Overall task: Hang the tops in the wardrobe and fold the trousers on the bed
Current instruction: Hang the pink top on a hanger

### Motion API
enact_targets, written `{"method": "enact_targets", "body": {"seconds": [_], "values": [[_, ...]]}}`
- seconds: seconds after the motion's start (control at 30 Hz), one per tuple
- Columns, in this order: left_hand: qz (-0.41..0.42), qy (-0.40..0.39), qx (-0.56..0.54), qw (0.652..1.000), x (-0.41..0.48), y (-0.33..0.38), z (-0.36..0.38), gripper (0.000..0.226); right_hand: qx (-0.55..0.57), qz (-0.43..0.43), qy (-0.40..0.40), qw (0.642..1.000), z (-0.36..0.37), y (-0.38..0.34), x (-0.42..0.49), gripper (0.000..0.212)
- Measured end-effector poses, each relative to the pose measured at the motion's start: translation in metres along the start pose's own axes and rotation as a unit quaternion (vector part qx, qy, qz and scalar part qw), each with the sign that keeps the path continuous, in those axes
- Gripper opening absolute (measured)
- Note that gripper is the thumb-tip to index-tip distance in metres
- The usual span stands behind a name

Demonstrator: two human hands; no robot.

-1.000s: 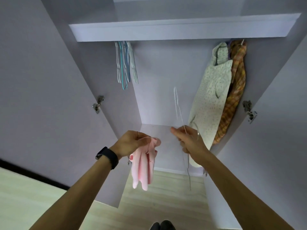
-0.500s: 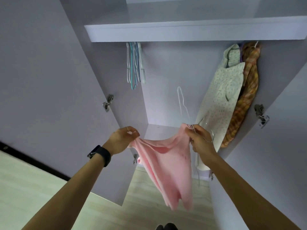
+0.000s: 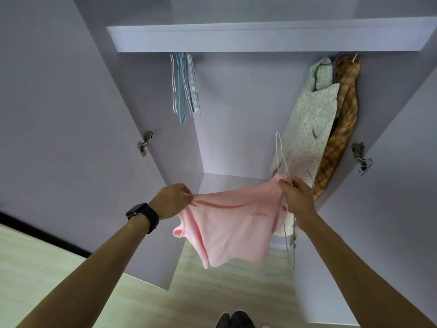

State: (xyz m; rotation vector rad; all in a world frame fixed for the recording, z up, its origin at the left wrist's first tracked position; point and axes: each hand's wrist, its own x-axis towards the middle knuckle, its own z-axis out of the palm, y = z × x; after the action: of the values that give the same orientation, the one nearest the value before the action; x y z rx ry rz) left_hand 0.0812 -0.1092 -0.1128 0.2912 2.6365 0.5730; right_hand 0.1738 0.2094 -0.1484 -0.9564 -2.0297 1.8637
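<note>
**Step in hand: seat the white hanger inside the pink top**

Head view. We have both hands closed on cloth. Our left hand pinches one end of the top's upper edge. Our right hand grips the other end together with the wire of the white hanger, whose hook stands up above the knuckles. The pink top hangs stretched between them in front of the open wardrobe, over the floor and not yet on any rail.

We cannot say for sure whether the stretched edge is the hem or the shoulder line, so we should find the opening first. We judge the clean way is to hold the cloth with the left hand and free the right to steer the wire. One hanger arm goes in at a time, until both shoulders sit level. Thin wire may snag soft knit, so we should slide it rather than push.

The shelf juts forward at the top, and its front edge hides whatever the clothes hang from. The hook will likely need to go up and under that edge. Empty hangers bunch at the left, and the floral top and plaid top hang close together at the right. The wide gap between them is our best slot.

The hook stands just in front of the floral top and could catch it, so we should shift left before lifting. Both doors stand wide open, their hinges well apart from our arms.
</note>
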Motion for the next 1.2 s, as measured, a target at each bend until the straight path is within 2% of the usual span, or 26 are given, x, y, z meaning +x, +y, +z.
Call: {"method": "enact_targets", "body": {"seconds": [0.1,0.2,0.27,0.33,0.4,0.47,0.57,0.63,0.77,0.9,1.0,1.2], "values": [[0.023,0.024,0.077,0.997,0.001,-0.004,-0.01,0.019,-0.008,0.013,0.014,1.0,-0.007,0.007,-0.001,0.017],[0.014,0.086,0.001,0.996,-0.002,-0.008,-0.021,0.004,-0.025,0.033,0.022,0.999,-0.012,0.016,0.001,0.021],[0.037,0.101,-0.051,0.993,-0.004,-0.007,-0.028,0.005,-0.045,0.045,0.026,0.998,-0.016,0.018,0.004,0.019],[0.075,0.096,-0.059,0.991,-0.007,0.0,-0.034,0.007,-0.119,0.042,0.023,0.992,-0.018,0.019,0.004,0.022],[0.119,0.1,-0.04,0.987,-0.007,0.011,-0.039,0.005,-0.18,0.019,0.035,0.983,-0.018,0.015,0.003,0.036],[0.162,0.112,-0.034,0.98,-0.007,0.026,-0.045,0.007,-0.123,-0.004,0.059,0.991,-0.016,0.001,-0.002,0.044],[0.206,0.122,-0.037,0.97,-0.007,0.049,-0.058,0.008,0.116,0.019,0.06,0.991,-0.008,-0.04,-0.012,0.048],[0.223,0.116,-0.035,0.967,-0.008,0.062,-0.068,0.01,0.255,0.044,0.028,0.965,-0.002,-0.074,-0.02,0.054],[0.255,0.114,-0.011,0.96,-0.014,0.081,-0.088,0.014,0.403,0.036,-0.013,0.914,0.014,-0.128,-0.027,0.048],[0.283,0.128,-0.006,0.951,-0.022,0.09,-0.112,0.018,0.464,0.011,-0.054,0.884,0.032,-0.158,-0.029,0.029],[0.288,0.13,-0.014,0.949,-0.028,0.092,-0.129,0.02,0.48,0.018,-0.113,0.87,0.044,-0.169,-0.025,0.025],[0.276,0.142,-0.1,0.946,-0.044,0.086,-0.147,0.021,0.447,0.03,-0.137,0.883,0.063,-0.168,-0.008,0.019]]}}
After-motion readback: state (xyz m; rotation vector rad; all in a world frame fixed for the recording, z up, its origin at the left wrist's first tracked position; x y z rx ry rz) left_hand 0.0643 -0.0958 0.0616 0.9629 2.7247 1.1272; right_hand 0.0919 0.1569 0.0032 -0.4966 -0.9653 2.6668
